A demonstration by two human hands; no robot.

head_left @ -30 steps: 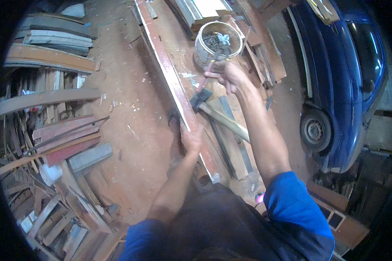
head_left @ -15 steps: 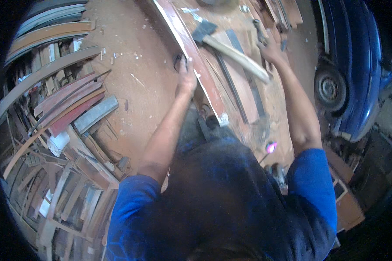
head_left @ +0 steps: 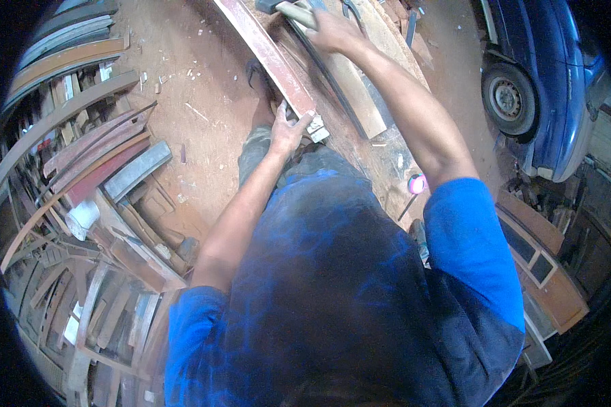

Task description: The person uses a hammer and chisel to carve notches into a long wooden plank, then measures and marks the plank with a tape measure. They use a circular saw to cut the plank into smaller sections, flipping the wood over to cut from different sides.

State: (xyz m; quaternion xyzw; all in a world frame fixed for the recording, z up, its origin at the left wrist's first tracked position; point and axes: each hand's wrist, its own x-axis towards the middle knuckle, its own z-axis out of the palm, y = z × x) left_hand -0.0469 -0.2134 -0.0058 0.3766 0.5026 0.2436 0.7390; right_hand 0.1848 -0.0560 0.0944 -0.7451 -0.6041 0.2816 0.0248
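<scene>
Dusty floor [head_left: 210, 156]; left hand [head_left: 288, 133] grips reddish plank [head_left: 270, 57]; right hand [head_left: 335, 32], arm outstretched, clasps hammer [head_left: 297, 13].

A woodworking workshop, by its heaped planks [head_left: 110, 168], hammer [head_left: 294, 13] and chip-strewn floor [head_left: 214, 159].

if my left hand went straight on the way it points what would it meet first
Your left hand would probably first meet the reddish board, whose near end it touches, though depth is unclear.

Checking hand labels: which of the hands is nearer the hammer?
Right. The right hand is on the pale handle of the hammer; the left hand is farther off, at the near end of the reddish board.
</scene>
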